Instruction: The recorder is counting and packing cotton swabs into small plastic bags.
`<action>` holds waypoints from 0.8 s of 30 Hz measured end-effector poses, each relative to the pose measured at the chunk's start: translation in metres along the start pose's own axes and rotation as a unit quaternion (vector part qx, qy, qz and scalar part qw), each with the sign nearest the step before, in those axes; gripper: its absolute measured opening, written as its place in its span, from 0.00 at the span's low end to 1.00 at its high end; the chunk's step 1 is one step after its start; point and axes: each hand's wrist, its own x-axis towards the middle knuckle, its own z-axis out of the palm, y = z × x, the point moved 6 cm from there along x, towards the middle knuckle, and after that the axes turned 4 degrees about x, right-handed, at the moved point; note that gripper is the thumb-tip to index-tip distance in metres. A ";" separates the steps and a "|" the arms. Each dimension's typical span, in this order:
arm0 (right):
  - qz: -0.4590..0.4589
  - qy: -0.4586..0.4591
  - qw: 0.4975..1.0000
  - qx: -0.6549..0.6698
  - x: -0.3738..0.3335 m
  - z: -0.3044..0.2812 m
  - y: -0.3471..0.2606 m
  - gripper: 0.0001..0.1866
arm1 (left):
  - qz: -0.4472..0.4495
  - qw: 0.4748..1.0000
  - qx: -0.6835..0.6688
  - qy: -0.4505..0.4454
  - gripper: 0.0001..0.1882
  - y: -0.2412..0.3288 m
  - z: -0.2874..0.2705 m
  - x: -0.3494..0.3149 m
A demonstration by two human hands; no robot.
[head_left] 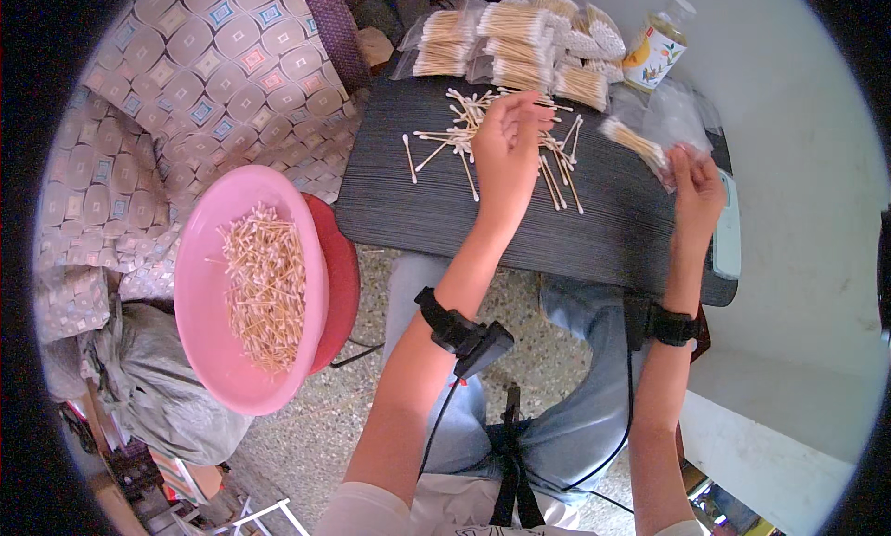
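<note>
Over a loose pile of cotton swabs on the dark table, my left hand bends with its fingers curled together. Whether swabs are in its fingers is hidden from this angle. My right hand pinches the near edge of a small clear plastic bag at the table's right side. A bundle of swabs lies inside that bag, their sticks side by side. More clear bags lie just beyond my right fingers.
Filled swab bags are stacked along the table's far edge, beside a bottle of yellowish liquid. A pale green case lies at the right edge. Left of the table, a pink basin of swabs rests on a red stool.
</note>
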 end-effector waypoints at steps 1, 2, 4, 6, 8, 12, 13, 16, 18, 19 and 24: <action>0.002 0.032 0.999 -0.012 0.003 -0.013 0.004 0.10 | 0.001 1.000 0.000 0.001 0.10 0.000 -0.003 0.001; -0.010 0.022 0.997 -0.075 0.007 -0.022 0.008 0.11 | -0.008 1.000 0.000 -0.002 0.09 -0.002 -0.006 0.002; -0.009 0.027 0.990 -0.138 0.011 -0.042 0.019 0.12 | -0.017 1.000 -0.004 -0.005 0.08 -0.002 -0.005 0.002; -0.008 0.031 0.979 -0.200 0.011 -0.048 0.022 0.13 | 0.002 1.000 -0.013 0.004 0.07 0.002 -0.004 0.003; -0.171 0.136 0.899 -0.380 0.003 -0.046 -0.004 0.18 | 0.021 0.999 -0.015 0.021 0.07 0.007 -0.009 0.003; -0.233 0.039 0.885 -0.401 -0.013 0.016 -0.033 0.25 | 0.052 0.994 0.001 0.096 0.06 0.018 -0.024 0.005; -0.195 -0.028 0.910 -0.365 -0.017 0.038 -0.031 0.27 | 0.053 0.994 0.002 0.096 0.06 0.020 -0.027 0.006; -0.237 -0.115 0.900 -0.347 -0.041 0.090 -0.013 0.34 | 0.057 0.992 -0.003 0.108 0.06 0.020 -0.033 0.008; -0.218 -0.115 0.880 -0.406 -0.053 0.108 -0.002 0.46 | 0.066 0.989 -0.006 0.129 0.06 0.021 -0.039 0.008; -0.217 -0.114 0.881 -0.404 -0.055 0.113 0.002 0.46 | 0.067 0.990 -0.004 0.127 0.06 0.021 -0.041 0.009; -0.234 -0.144 0.862 -0.426 -0.055 0.143 0.012 0.57 | 0.044 0.990 -0.037 0.128 0.05 0.017 -0.045 0.009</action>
